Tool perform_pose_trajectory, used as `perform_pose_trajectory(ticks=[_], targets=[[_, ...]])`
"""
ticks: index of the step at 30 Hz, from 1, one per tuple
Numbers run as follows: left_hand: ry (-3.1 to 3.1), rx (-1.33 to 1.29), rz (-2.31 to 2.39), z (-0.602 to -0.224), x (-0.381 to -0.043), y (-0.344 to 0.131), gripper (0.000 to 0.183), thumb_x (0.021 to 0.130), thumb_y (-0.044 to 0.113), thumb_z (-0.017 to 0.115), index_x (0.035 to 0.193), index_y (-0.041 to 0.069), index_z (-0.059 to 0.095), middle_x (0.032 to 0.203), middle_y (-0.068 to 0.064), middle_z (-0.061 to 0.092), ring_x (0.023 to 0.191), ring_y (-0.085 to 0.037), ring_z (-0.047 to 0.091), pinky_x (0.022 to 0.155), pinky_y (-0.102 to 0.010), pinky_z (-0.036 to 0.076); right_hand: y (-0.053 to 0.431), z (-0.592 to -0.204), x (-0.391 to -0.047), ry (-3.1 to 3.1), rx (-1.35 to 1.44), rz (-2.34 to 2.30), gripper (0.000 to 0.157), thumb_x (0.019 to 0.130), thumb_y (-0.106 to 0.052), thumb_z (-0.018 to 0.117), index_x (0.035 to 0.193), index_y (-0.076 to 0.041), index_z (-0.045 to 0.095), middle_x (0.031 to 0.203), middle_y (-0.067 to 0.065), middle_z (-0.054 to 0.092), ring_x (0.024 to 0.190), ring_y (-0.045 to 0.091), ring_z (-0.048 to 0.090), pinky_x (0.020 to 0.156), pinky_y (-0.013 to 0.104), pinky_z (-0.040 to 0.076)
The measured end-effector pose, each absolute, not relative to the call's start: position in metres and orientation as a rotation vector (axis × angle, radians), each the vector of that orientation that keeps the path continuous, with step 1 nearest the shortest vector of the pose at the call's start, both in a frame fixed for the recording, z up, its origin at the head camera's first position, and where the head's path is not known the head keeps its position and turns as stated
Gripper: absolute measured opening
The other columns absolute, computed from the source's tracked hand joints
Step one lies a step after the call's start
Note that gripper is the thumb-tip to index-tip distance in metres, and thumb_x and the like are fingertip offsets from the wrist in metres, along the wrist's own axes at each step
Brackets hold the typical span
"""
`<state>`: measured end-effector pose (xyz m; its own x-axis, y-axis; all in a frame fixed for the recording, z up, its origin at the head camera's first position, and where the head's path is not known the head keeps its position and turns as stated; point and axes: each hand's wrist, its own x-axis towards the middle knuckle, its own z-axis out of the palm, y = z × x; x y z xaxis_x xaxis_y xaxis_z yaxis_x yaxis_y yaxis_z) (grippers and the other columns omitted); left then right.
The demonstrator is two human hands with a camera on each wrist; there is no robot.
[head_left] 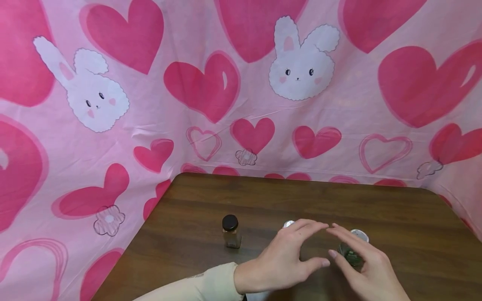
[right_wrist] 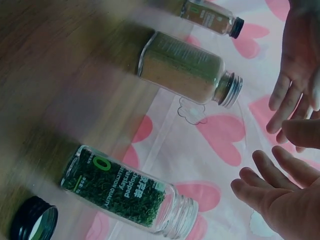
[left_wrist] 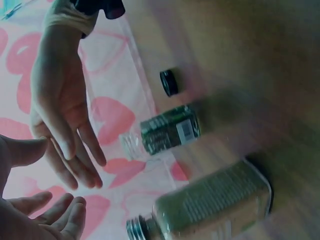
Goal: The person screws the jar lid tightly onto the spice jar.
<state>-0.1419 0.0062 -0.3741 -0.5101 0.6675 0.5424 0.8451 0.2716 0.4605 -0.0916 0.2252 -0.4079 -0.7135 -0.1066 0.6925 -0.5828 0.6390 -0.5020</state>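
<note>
The parsley jar [right_wrist: 120,187] stands upright on the table [head_left: 263,196], uncapped, its threaded neck exposed. In the head view, the right hand [head_left: 370,263] partly covers it. The fingers of that hand are extended, slightly bent, with the thumb spread apart; nothing is held. The left hand [head_left: 280,259], left of the parsley jar, has the same form and is likewise empty. The two sets of fingertips nearly meet; contact cannot be confirmed.

A black cap [right_wrist: 34,220] sits near the parsley jar, on its right; the right hand hides it from the head view. Left of the parsley jar stands a brown-filled jar [right_wrist: 180,67], mostly concealed behind the left hand in the head view. Whether its silvery mouth is sealed cannot be determined. Farther left of the parsley jar stands a black-capped jar [head_left: 231,236], cut off in the right wrist view. A heart-print cloth [head_left: 256,104] hangs behind the parsley jar.
</note>
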Motion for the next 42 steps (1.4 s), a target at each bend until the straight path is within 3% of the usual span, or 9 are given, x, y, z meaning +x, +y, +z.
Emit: perform_pose_trajectory(ticks=[4,6,9,11,17,24,32,36,42], targets=[[-2.289,-1.434,-1.065,-0.377,-0.136,0.012,0.066,0.093,0.024,0.084,0.151,0.013,0.054,0.142,0.004,0.06,0.133,0.002,0.049,0.108,-0.016,0.038,0.23,-0.409,-0.09,-2.237,0.48,0.957,0.071,0.066,0.014,0.089,0.13,-0.012,0.075,0.133,-0.009,0.07,0.124,-0.012,0.052,0.098,0.004,0.035],[-2.294,-1.442,-1.074,-0.379,-0.134,0.013,0.064,0.094,0.024,0.083,0.15,0.012,0.055,0.142,0.005,0.059,0.133,0.003,0.048,0.108,-0.015,0.037,0.231,-0.41,-0.089,-2.244,0.455,0.964,0.069,0.066,0.014,0.09,0.129,-0.011,0.075,0.129,-0.011,0.07,0.112,-0.013,0.055,0.081,0.002,0.039],[-2.317,-1.449,-1.087,-0.381,-0.132,0.015,0.062,0.095,0.025,0.081,0.15,0.012,0.055,0.144,0.006,0.059,0.133,0.004,0.047,0.107,-0.014,0.037,0.233,-0.412,-0.087,-2.241,0.448,0.953,0.068,0.065,0.014,0.09,0.127,-0.01,0.076,0.125,-0.015,0.07,0.104,-0.012,0.056,0.073,0.003,0.04],[-2.335,-1.456,-1.103,-0.383,-0.132,0.016,0.061,0.096,0.026,0.08,0.15,0.011,0.055,0.144,0.006,0.058,0.134,0.004,0.047,0.107,-0.014,0.037,0.234,-0.412,-0.086,-2.232,0.454,0.958,0.069,0.064,0.015,0.089,0.127,-0.01,0.076,0.123,-0.013,0.072,0.104,-0.01,0.057,0.074,0.004,0.04],[-2.421,-1.48,-1.146,-0.385,-0.133,0.02,0.06,0.097,0.028,0.079,0.149,0.01,0.055,0.145,0.006,0.059,0.128,0.003,0.051,0.098,-0.011,0.042,0.236,-0.407,-0.082,-2.257,0.395,0.966,0.068,0.069,0.013,0.09,0.129,-0.017,0.076,0.123,-0.008,0.073,0.123,-0.012,0.052,0.098,0.004,0.033],[-2.589,-1.474,-1.143,-0.389,-0.135,0.025,0.062,0.096,0.031,0.08,0.149,0.012,0.055,0.142,0.008,0.059,0.12,0.005,0.055,0.088,-0.006,0.042,0.24,-0.409,-0.077,-2.286,0.333,0.972,0.066,0.071,0.01,0.091,0.128,-0.021,0.076,0.124,-0.008,0.071,0.126,-0.015,0.049,0.098,0.002,0.031],[-2.673,-1.412,-1.092,-0.398,-0.134,0.037,0.063,0.094,0.037,0.081,0.148,0.014,0.057,0.135,0.015,0.061,0.116,0.008,0.055,0.095,-0.014,0.041,0.251,-0.412,-0.074,-2.267,0.295,0.965,0.067,0.072,0.013,0.088,0.132,-0.014,0.074,0.128,-0.008,0.071,0.12,-0.017,0.052,0.095,0.002,0.033],[-2.708,-1.385,-1.179,-0.403,-0.136,0.042,0.062,0.094,0.034,0.082,0.146,0.013,0.058,0.132,0.013,0.062,0.115,0.007,0.056,0.083,-0.006,0.043,0.256,-0.413,-0.073,-2.256,0.281,0.95,0.065,0.072,0.014,0.088,0.13,-0.011,0.075,0.127,-0.014,0.071,0.117,-0.017,0.054,0.093,0.002,0.035],[-2.742,-1.377,-1.211,-0.409,-0.141,0.047,0.061,0.094,0.034,0.082,0.146,0.014,0.059,0.13,0.012,0.064,0.115,0.007,0.057,0.085,-0.006,0.043,0.262,-0.415,-0.071,-2.282,0.196,0.92,0.061,0.073,0.01,0.089,0.128,-0.014,0.076,0.123,-0.022,0.068,0.113,-0.021,0.051,0.089,0.001,0.036]])
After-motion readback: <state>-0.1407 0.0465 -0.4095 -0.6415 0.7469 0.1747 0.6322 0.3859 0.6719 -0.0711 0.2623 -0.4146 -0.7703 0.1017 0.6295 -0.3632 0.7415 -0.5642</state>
